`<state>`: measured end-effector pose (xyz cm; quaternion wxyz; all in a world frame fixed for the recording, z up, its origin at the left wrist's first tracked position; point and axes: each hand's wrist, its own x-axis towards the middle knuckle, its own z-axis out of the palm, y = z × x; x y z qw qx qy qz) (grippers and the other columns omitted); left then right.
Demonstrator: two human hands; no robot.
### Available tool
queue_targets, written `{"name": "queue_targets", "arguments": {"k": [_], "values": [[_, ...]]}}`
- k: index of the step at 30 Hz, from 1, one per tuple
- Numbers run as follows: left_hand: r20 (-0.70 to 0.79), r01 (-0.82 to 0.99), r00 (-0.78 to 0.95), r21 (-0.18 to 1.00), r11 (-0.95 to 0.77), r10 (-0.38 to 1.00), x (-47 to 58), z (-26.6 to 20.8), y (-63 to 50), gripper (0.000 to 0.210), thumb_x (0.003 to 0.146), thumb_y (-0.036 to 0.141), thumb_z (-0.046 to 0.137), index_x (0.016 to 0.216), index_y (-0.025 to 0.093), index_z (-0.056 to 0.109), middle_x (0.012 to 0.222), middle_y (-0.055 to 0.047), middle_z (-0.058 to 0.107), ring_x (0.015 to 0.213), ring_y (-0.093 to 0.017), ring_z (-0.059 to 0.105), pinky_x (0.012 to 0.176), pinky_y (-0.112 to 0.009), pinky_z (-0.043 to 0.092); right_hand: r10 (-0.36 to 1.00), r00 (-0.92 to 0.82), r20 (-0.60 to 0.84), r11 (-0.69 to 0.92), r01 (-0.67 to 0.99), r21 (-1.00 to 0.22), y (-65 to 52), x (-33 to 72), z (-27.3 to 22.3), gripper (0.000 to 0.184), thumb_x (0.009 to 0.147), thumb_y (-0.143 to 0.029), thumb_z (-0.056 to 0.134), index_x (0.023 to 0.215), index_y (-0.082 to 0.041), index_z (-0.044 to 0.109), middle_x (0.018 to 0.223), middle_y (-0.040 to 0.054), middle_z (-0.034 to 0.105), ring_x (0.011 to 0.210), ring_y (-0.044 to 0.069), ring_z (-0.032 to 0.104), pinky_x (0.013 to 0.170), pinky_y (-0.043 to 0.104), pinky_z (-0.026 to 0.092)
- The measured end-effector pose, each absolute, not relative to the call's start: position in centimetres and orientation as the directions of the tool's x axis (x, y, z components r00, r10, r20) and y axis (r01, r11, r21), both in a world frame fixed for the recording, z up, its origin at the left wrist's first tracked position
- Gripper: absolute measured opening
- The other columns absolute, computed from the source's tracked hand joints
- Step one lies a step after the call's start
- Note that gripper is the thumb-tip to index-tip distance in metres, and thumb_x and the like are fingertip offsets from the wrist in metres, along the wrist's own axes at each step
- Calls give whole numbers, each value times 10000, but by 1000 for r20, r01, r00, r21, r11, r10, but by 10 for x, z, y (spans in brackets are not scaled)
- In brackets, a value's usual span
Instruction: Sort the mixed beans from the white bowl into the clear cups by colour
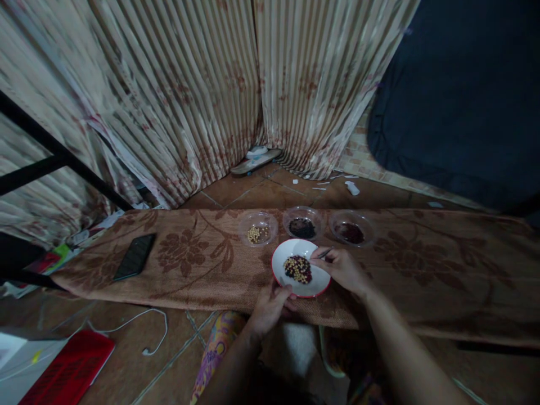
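Observation:
My left hand grips the near rim of a white bowl with a red edge, thumb over the rim and fingers beneath. Inside the bowl lies a mix of yellow, dark red and black beans. My right hand is closed on a thin dark tweezers-like tool over the bowl's right side; its tip is hard to make out. Just beyond stand three clear plastic bowls: one with yellow beans, one with black beans, one with dark red beans.
A brown flowered cloth covers the long low table. Toward its left end lies a dark phone. Striped curtains hang behind, with a skateboard on the tiled floor. A red object and a white cable are at lower left.

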<state>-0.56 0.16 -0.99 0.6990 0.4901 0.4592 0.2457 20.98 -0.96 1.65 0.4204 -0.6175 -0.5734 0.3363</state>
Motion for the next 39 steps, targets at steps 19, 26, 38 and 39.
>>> {"name": "queue_targets", "arguments": {"k": [19, 26, 38, 39], "values": [[-399, 97, 482, 909, 405, 780, -6, -12, 3, 418, 754, 446, 571, 1043, 152, 501, 752, -26, 648, 492, -115, 595, 404, -186, 404, 986, 140, 95, 32, 397, -917, -11, 212, 14, 250, 762, -412, 627, 802, -170, 672, 770, 40, 682, 698, 179, 601, 641, 286, 455], [-404, 94, 479, 906, 412, 779, -6, -16, 3, 409, 746, 459, 585, 1008, 152, 518, 763, -31, 652, 488, -107, 589, 400, -178, 394, 989, 125, 80, 26, 386, -922, -11, 210, 16, 271, 752, -428, 629, 817, -169, 676, 772, 36, 676, 699, 177, 595, 639, 284, 453], [-425, 111, 477, 898, 426, 770, -6, -14, 3, 441, 746, 462, 585, 1064, 166, 512, 783, -28, 656, 500, -113, 596, 409, -183, 408, 990, 117, 77, 21, 416, -909, -10, 209, 14, 253, 772, -411, 614, 838, -173, 670, 837, 50, 686, 768, 195, 615, 698, 300, 464], [-420, 109, 484, 899, 423, 768, -7, -15, 3, 445, 748, 462, 583, 1070, 164, 508, 786, -30, 657, 501, -113, 597, 411, -182, 411, 990, 116, 76, 21, 419, -908, -10, 208, 15, 256, 773, -413, 612, 837, -172, 671, 837, 51, 687, 766, 196, 616, 695, 300, 466]]}}
